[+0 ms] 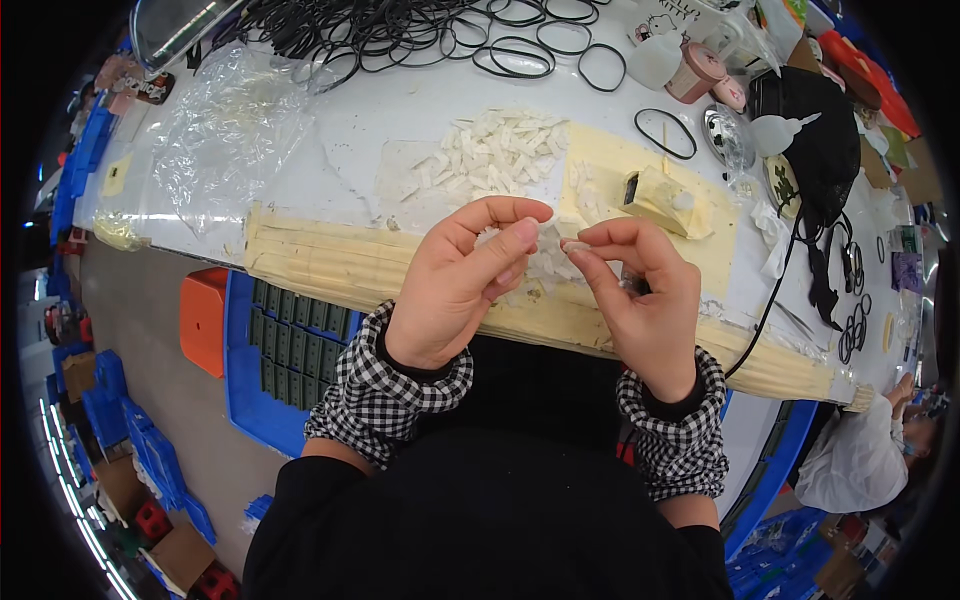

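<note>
Over the table's near edge my left hand (455,280) is closed, thumb against the forefinger, with small white pieces (487,236) showing between its fingers. To its right, my right hand (650,290) pinches a small whitish piece (573,246) between thumb and forefinger; its exact kind is too small to make out. The fingertips of both hands are close together but apart. Just beyond them lies a heap of short white strips (500,150). A yellow tape-wrapped block (668,203) sits beyond my right hand on a yellowish sheet (600,150).
Black rubber-like rings (515,58) spread across the far side of the table. Crumpled clear plastic (235,130) lies at left, a black bag (815,140) at right. Below the padded table edge (330,258) stand a blue crate (240,350) of dark green parts and an orange stool (203,320).
</note>
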Demonstrator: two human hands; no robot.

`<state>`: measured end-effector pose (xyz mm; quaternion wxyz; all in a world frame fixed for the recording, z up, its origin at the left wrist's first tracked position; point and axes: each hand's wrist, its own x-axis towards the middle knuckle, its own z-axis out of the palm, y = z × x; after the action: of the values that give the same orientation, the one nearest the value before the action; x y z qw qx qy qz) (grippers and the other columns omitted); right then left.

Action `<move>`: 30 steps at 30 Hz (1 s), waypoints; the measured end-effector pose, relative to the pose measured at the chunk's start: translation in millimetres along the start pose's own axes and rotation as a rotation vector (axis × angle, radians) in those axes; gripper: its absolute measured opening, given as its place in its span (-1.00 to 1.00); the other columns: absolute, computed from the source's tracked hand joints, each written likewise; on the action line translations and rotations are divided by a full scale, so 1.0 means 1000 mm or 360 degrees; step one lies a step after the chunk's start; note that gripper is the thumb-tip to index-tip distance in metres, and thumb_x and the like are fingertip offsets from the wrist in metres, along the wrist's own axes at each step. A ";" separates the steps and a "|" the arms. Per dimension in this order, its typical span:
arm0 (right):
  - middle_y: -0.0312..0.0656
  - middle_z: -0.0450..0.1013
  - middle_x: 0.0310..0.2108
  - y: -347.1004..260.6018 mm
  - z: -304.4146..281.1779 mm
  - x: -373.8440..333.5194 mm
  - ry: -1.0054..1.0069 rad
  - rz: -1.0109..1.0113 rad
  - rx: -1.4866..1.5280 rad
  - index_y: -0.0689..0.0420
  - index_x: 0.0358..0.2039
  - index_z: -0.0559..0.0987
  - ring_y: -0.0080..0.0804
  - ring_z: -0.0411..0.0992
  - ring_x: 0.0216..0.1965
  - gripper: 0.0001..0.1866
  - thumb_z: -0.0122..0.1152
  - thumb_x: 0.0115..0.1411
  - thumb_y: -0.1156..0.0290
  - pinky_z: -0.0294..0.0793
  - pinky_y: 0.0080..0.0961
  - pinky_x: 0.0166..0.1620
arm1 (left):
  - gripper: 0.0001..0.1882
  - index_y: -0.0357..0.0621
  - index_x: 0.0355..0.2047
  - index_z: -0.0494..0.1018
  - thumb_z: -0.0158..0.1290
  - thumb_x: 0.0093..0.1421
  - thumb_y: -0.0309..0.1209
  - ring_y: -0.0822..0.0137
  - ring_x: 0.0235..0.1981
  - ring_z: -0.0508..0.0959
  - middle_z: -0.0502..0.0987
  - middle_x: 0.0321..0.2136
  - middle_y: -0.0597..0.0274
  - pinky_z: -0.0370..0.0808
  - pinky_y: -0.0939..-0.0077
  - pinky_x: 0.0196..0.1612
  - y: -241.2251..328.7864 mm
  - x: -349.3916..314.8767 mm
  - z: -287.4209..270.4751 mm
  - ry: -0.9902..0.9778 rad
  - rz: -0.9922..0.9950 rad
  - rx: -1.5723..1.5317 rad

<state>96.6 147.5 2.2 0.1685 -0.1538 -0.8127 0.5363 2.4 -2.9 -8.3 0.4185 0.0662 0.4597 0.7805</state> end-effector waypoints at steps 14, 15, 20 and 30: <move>-0.24 0.46 -0.48 -0.013 0.001 -0.007 0.0056 -0.0400 -0.0026 0.20 -0.42 0.55 -0.54 0.38 -0.57 -0.85 0.34 -0.03 0.60 0.31 -0.69 -0.55 | -0.84 -0.20 -0.27 0.43 -0.04 0.31 -0.36 0.66 -0.58 0.19 0.40 -0.50 0.44 0.16 0.77 -0.50 -0.014 -0.001 0.005 -0.0221 -0.0232 -0.0437; -0.22 0.46 -0.48 -0.017 -0.001 -0.006 0.0019 -0.0395 -0.0023 0.21 -0.42 0.54 -0.50 0.41 -0.54 -0.85 0.33 -0.03 0.60 0.35 -0.67 -0.52 | -0.83 -0.20 -0.28 0.43 -0.04 0.31 -0.35 0.66 -0.58 0.19 0.40 -0.50 0.44 0.17 0.76 -0.49 -0.013 -0.001 0.005 -0.0218 -0.0229 -0.0436; -0.20 0.46 -0.47 -0.020 -0.008 -0.008 -0.0078 -0.0296 -0.0073 0.24 -0.40 0.53 -0.42 0.47 -0.49 -0.83 0.30 -0.04 0.65 0.45 -0.61 -0.44 | -0.83 -0.20 -0.28 0.42 -0.05 0.31 -0.35 0.65 -0.58 0.19 0.40 -0.50 0.42 0.16 0.76 -0.49 -0.013 -0.003 0.005 -0.0204 -0.0149 -0.0292; -0.21 0.43 -0.50 -0.012 -0.014 -0.002 -0.0032 -0.0570 -0.0140 0.26 -0.41 0.56 -0.40 0.51 -0.47 -0.77 0.16 -0.13 0.78 0.49 -0.61 -0.40 | -0.82 -0.20 -0.26 0.42 -0.05 0.32 -0.34 0.66 -0.59 0.19 0.43 -0.45 0.37 0.16 0.81 -0.52 -0.009 -0.003 0.000 -0.0443 -0.0376 -0.0391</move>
<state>103.4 153.3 18.5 0.2464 -0.0084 -0.8513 0.4631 9.6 -2.9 -14.9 0.5714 0.0677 0.3035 0.7595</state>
